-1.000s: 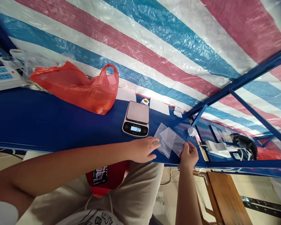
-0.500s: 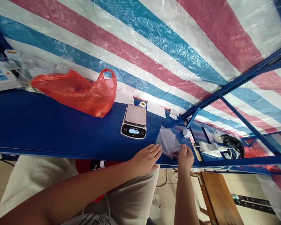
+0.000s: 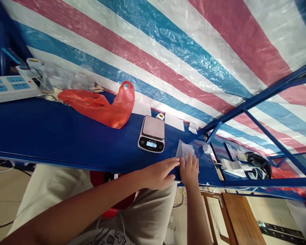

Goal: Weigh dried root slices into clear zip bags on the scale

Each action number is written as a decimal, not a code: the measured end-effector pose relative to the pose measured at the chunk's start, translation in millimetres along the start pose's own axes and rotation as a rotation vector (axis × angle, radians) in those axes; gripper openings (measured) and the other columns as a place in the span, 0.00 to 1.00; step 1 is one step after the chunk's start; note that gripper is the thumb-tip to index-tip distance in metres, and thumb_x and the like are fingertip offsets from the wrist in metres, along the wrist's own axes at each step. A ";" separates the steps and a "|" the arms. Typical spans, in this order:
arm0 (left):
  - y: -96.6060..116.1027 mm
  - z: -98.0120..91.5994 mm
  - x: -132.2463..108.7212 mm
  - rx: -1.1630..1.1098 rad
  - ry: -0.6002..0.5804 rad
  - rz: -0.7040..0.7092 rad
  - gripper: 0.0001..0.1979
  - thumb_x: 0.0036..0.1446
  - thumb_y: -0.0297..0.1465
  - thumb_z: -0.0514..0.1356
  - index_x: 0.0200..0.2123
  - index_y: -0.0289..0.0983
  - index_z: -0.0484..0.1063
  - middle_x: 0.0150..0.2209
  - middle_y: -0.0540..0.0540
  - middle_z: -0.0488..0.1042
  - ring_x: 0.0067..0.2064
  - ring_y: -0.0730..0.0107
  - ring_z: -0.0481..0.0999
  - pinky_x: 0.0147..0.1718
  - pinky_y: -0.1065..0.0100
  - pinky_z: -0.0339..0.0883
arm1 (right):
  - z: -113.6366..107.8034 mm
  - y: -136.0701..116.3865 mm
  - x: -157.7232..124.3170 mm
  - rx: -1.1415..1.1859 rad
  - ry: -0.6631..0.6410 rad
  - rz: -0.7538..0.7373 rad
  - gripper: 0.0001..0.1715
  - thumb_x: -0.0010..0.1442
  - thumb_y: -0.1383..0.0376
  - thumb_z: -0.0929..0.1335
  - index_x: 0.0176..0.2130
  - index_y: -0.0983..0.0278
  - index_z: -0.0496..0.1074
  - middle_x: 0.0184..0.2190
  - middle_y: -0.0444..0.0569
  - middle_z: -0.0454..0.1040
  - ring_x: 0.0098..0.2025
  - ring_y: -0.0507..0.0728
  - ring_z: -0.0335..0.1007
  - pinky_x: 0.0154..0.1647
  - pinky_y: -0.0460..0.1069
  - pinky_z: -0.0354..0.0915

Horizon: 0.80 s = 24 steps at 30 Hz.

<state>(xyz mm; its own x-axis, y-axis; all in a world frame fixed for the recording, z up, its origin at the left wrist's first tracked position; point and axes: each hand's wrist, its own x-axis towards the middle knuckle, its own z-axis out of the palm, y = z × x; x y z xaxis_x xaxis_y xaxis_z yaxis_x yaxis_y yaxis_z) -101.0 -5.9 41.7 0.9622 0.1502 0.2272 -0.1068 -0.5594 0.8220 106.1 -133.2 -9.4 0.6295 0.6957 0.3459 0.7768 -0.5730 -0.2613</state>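
A translucent plastic sheet, perhaps a thin bag, lies folded over on the blue table, its near part hidden by my hands. My right hand presses flat on it with the fingers stretched out. Beside it, my left hand has its fingers extended and the thumb apart; the fingertips touch the near left edge of the sheet. Left of the sheet stands a digital kitchen scale with its display lit and a bare plate.
A red plastic bag lies at the back left, near a white power strip. Behind the scale are a tape roll and white paper. A blue frame post rises at the right, with a plug near it.
My right hand has let go of the sheet's right edge and moved left, folding it over and flattening on top. My left hand stays at its left side. The view has shifted slightly.
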 end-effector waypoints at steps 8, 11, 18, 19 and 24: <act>6.5 -112.7 -114.1 -0.203 0.433 -0.302 0.17 0.68 0.44 0.57 0.54 0.44 0.76 0.56 0.44 0.80 0.57 0.59 0.79 0.59 0.58 0.73 | 7.6 -29.7 -6.8 -0.053 -0.037 0.173 0.67 0.58 0.27 0.60 0.71 0.75 0.59 0.71 0.79 0.56 0.73 0.87 0.48 0.67 0.81 0.48; -0.9 -124.7 -139.9 -0.216 0.563 -0.409 0.17 0.66 0.47 0.59 0.51 0.44 0.77 0.53 0.44 0.81 0.55 0.57 0.80 0.59 0.57 0.73 | 10.4 -18.6 5.9 -0.030 -0.075 0.121 0.60 0.62 0.31 0.60 0.72 0.73 0.57 0.71 0.76 0.57 0.74 0.83 0.48 0.69 0.79 0.47; -15.5 -146.0 -177.6 -0.182 0.950 -0.578 0.20 0.61 0.49 0.64 0.48 0.42 0.74 0.51 0.46 0.82 0.53 0.59 0.80 0.61 0.56 0.71 | 11.7 34.4 54.1 0.051 -0.181 0.015 0.53 0.64 0.41 0.62 0.71 0.75 0.55 0.70 0.73 0.58 0.74 0.75 0.51 0.72 0.70 0.51; -18.5 -149.6 -182.5 -0.165 0.992 -0.598 0.20 0.61 0.48 0.64 0.48 0.42 0.74 0.51 0.46 0.82 0.52 0.60 0.81 0.61 0.57 0.70 | 12.3 38.2 57.2 0.052 -0.181 0.012 0.53 0.64 0.41 0.62 0.71 0.75 0.55 0.71 0.73 0.58 0.74 0.75 0.51 0.72 0.70 0.51; -34.9 -159.5 -196.4 -0.003 1.087 -0.691 0.18 0.62 0.44 0.61 0.51 0.42 0.73 0.54 0.47 0.80 0.51 0.64 0.80 0.60 0.61 0.70 | 18.4 42.1 56.0 0.069 -0.150 -0.020 0.55 0.65 0.36 0.58 0.71 0.75 0.55 0.71 0.72 0.57 0.75 0.75 0.48 0.73 0.70 0.47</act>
<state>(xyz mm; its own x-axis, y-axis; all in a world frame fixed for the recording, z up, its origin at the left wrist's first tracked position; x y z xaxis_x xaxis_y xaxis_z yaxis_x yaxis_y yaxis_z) -326.2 114.2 51.7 0.1210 0.9908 0.0611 0.3276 -0.0980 0.9397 174.3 -110.4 -17.7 0.6051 0.7666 0.2149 0.7855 -0.5305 -0.3187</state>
